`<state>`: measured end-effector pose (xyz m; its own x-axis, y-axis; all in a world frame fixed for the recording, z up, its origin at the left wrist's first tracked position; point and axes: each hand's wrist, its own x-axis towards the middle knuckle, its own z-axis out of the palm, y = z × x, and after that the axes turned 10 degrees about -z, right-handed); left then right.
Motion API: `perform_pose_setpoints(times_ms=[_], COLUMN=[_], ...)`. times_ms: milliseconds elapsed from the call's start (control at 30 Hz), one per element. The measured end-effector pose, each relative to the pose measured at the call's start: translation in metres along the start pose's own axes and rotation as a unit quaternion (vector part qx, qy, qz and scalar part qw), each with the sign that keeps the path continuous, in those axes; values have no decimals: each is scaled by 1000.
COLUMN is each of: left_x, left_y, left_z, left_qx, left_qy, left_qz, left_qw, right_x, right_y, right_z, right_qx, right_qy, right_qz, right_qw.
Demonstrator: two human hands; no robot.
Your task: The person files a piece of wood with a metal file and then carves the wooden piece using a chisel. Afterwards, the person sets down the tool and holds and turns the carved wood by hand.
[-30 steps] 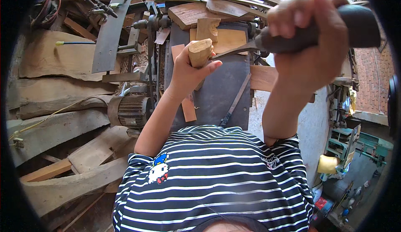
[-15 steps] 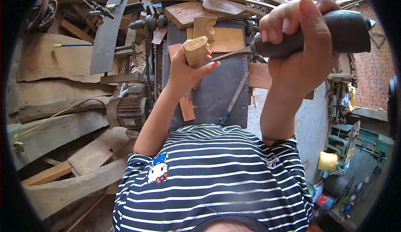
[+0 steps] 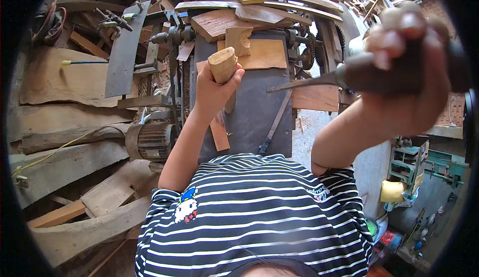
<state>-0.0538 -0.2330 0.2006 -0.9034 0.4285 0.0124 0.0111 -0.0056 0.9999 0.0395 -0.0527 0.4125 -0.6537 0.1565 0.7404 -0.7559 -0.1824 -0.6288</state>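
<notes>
My left hand [image 3: 212, 90] is closed around a short wooden block [image 3: 223, 63], held upright with its pale rounded end uppermost, over the dark tabletop [image 3: 254, 97]. At the right, raised and smeared by motion, my right hand [image 3: 421, 107] grips the thick dark handle of a chisel [image 3: 312, 81]. Its narrow metal blade points left towards the block, with a gap between tip and wood. A thin flat file [image 3: 277, 120] with a dark wrapped grip lies on the table, right of my left hand.
A notched wood piece [image 3: 238, 41] and a flat yellowish board [image 3: 267, 53] lie at the table's far end. A thin wood strip [image 3: 218, 133] rests by my left forearm. Left stands a motor [image 3: 152, 141]; gears [image 3: 308, 50] sit at the far right.
My right hand has swung right, drawing the chisel blade away from the block. My left hand has shifted slightly left with the block still in it. The view has also shifted a little.
</notes>
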Motion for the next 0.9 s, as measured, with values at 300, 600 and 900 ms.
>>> perform_pose_setpoints(times_ms=[300, 600, 900], left_x=[-4, -11, -5], left_y=[-9, -8, -16], left_z=[1, 1, 3], left_qx=[-17, -38, -26], left_qy=[-22, -23, -11], left_qz=[23, 35, 50], left_qw=[999, 998, 998], right_x=[-12, -20, -17], right_y=[-7, -16, -11], right_z=[24, 28, 37], right_qx=[-22, -35, -55], right_qy=[10, 14, 21], right_qz=[-19, -42, -54], right_qw=[1000, 998, 997])
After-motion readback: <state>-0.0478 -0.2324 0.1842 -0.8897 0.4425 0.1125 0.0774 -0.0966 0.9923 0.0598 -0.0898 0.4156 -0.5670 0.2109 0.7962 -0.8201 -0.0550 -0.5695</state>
